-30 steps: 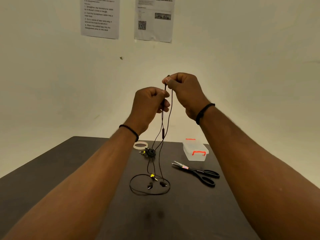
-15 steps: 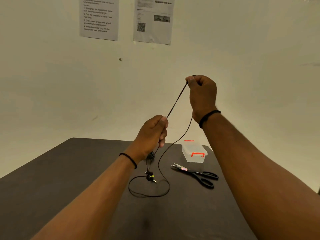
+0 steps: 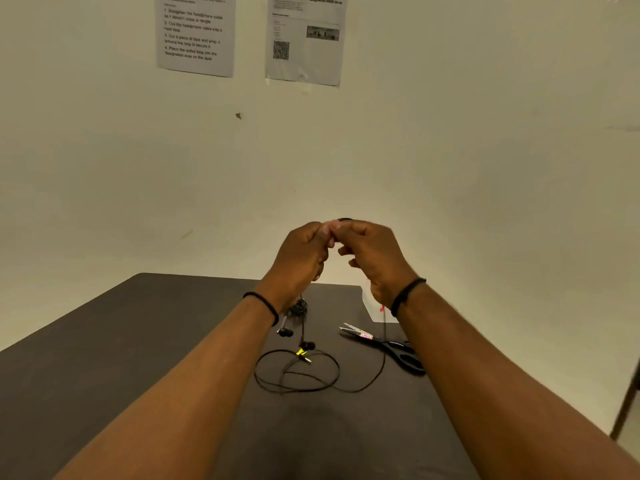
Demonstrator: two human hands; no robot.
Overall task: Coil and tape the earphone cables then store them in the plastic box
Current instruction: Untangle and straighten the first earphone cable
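My left hand (image 3: pixel 303 254) and my right hand (image 3: pixel 372 258) meet above the far part of the dark table (image 3: pixel 138 358), both pinching a black earphone cable (image 3: pixel 382 351) at their fingertips. The cable hangs from my right hand and runs into loose loops (image 3: pixel 298 374) on the table. Earbuds (image 3: pixel 285 332) and a yellow-marked plug (image 3: pixel 303 355) lie by the loops. A small dark cable bundle (image 3: pixel 298 308) sits under my left wrist. The plastic box (image 3: pixel 372 311) with red clips is mostly hidden behind my right wrist.
Black-handled scissors (image 3: pixel 384 346) lie right of the cable loops. Two printed sheets (image 3: pixel 195 32) hang on the wall behind the table. A dark bar (image 3: pixel 625 407), maybe a chair leg, stands at the right edge.
My hands, apart half a second ago with the cable stretched between them, have come together. My right hand dropped and my left rose. More cable now lies slack on the table.
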